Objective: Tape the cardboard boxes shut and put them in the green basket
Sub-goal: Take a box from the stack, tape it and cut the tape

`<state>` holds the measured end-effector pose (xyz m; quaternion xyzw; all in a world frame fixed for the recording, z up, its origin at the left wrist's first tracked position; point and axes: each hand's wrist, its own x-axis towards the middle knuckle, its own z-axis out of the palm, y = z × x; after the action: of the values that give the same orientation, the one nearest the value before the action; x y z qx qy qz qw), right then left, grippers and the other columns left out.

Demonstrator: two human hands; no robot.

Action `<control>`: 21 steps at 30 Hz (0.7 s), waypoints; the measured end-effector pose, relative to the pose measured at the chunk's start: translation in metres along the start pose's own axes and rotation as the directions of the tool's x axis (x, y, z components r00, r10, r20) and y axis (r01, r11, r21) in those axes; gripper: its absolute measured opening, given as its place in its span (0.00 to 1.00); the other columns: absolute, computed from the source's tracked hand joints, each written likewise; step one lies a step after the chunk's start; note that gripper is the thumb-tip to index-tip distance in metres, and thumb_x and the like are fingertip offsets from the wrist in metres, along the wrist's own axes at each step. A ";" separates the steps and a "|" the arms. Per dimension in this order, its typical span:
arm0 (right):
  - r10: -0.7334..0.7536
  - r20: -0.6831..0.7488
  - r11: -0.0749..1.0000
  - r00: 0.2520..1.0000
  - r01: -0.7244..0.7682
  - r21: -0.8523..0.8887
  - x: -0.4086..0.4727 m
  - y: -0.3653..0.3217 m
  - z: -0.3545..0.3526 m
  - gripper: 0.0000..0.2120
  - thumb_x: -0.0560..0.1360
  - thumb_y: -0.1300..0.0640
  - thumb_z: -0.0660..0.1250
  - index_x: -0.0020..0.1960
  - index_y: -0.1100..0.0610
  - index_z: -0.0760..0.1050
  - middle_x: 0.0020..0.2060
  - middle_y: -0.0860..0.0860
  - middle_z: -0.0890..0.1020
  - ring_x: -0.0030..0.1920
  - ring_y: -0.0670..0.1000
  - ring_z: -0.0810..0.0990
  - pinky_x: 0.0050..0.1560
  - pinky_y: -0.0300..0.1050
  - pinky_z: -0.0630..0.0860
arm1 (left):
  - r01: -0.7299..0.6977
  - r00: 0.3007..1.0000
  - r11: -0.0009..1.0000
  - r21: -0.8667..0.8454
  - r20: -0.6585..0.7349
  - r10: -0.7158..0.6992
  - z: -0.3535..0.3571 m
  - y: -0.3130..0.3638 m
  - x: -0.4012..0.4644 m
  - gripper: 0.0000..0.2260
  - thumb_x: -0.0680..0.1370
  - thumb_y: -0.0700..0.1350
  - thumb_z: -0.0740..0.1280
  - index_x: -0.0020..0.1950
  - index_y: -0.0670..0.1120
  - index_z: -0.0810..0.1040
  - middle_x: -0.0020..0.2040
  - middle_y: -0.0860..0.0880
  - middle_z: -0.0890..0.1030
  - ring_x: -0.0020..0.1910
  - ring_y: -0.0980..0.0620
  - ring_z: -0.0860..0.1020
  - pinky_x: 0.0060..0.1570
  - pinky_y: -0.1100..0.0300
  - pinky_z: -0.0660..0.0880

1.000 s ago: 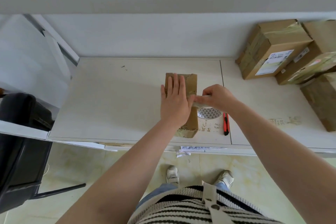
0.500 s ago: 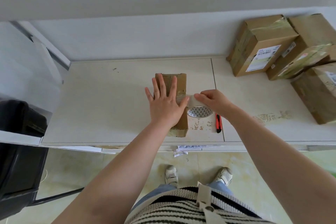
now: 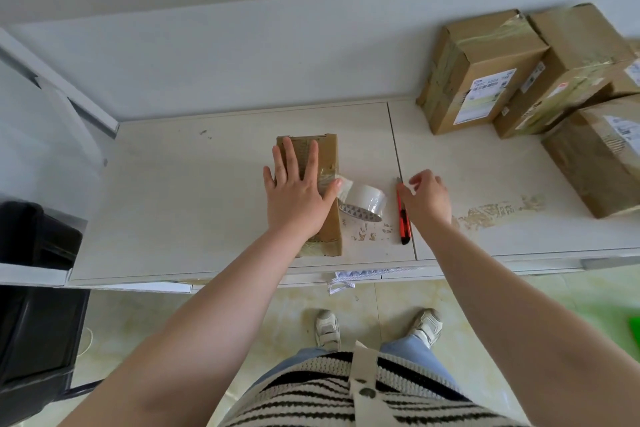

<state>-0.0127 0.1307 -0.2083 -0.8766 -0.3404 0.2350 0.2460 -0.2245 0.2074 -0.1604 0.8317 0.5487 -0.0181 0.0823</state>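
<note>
**White bench, one box under the palm, three more stacked at the far right**

Pale white worktop [image 3: 194, 191], scuffed, with flaky brown residue right of centre and a thin seam running front to back just right of the middle. Plain light wall behind. Below the front edge, yellowish tiled floor and two pale shoes. Black chair [image 3: 31, 305] at the left edge. A sliver of bright green [image 3: 634, 329] at the lower right edge of the frame, too cropped to identify.

One small cardboard box [image 3: 327, 163] lying flat near the middle of the worktop, long side running front to back. Left hand [image 3: 296, 198] spread flat on top of it, fingers splayed, pressing down and grasping nothing. A strip of clear tape across the box beside the thumb, leading to one roll of tape [image 3: 365, 203] tilted on the surface, touching the box's right side.

One red utility knife [image 3: 402, 218] lying just right of the roll, along the seam. Right hand [image 3: 427, 199] directly at the knife, fingers loosely curled and partly open; contact with the handle cannot be told.

Three larger taped cardboard boxes [image 3: 485, 80] clustered at the far right, against one another, well apart from the small box, each with a white shipping label.
</note>
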 end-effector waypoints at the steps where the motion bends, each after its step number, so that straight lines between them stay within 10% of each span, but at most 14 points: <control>1: 0.036 0.029 0.997 0.999 -0.034 -0.070 -0.002 0.007 0.001 0.16 0.77 0.48 0.67 0.58 0.57 0.70 0.54 0.54 0.75 0.53 0.54 0.74 0.47 0.48 0.73 | 0.001 1.000 1.000 0.005 -0.004 -0.001 0.000 0.000 0.000 0.36 0.76 0.69 0.38 0.80 0.55 0.37 0.79 0.41 0.36 0.78 0.41 0.37 0.75 0.42 0.42; 5: 0.005 0.201 0.981 0.980 0.034 -0.189 -0.013 0.013 0.011 0.24 0.74 0.55 0.73 0.63 0.60 0.66 0.58 0.56 0.72 0.59 0.58 0.73 0.55 0.54 0.75 | 0.005 1.000 1.000 0.015 -0.009 -0.005 0.001 0.000 0.000 0.35 0.76 0.69 0.37 0.79 0.55 0.37 0.79 0.41 0.36 0.78 0.41 0.38 0.75 0.42 0.43; 10: 0.065 0.196 0.979 0.978 -0.025 -0.200 -0.010 0.007 0.005 0.14 0.75 0.66 0.64 0.59 0.63 0.68 0.51 0.59 0.75 0.45 0.59 0.78 0.41 0.52 0.78 | 0.006 1.000 1.000 0.013 -0.012 -0.005 0.002 0.000 0.000 0.35 0.76 0.68 0.37 0.79 0.54 0.37 0.79 0.40 0.36 0.78 0.40 0.38 0.75 0.42 0.44; 15: 0.143 0.122 0.953 0.982 -0.170 0.249 -0.011 -0.020 -0.021 0.09 0.79 0.59 0.60 0.55 0.61 0.74 0.35 0.52 0.77 0.30 0.50 0.72 0.27 0.42 0.68 | -0.005 0.999 1.000 0.000 -0.031 0.005 0.004 -0.002 0.000 0.30 0.79 0.63 0.35 0.79 0.54 0.36 0.79 0.40 0.36 0.78 0.40 0.37 0.76 0.42 0.45; 21: -0.148 0.352 0.882 0.924 -0.038 0.471 -0.054 -0.061 -0.038 0.04 0.79 0.59 0.65 0.47 0.54 0.78 0.33 0.50 0.80 0.26 0.41 0.74 0.27 0.35 0.70 | -0.014 0.998 1.000 -0.019 -0.061 0.013 0.006 -0.001 -0.001 0.29 0.80 0.60 0.35 0.79 0.51 0.36 0.79 0.39 0.38 0.78 0.39 0.38 0.76 0.42 0.45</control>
<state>-0.0555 0.1219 -0.1299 -0.7188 -0.3394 0.4673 0.3869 -0.2257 0.2057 -0.1659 0.8348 0.5455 0.0130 0.0737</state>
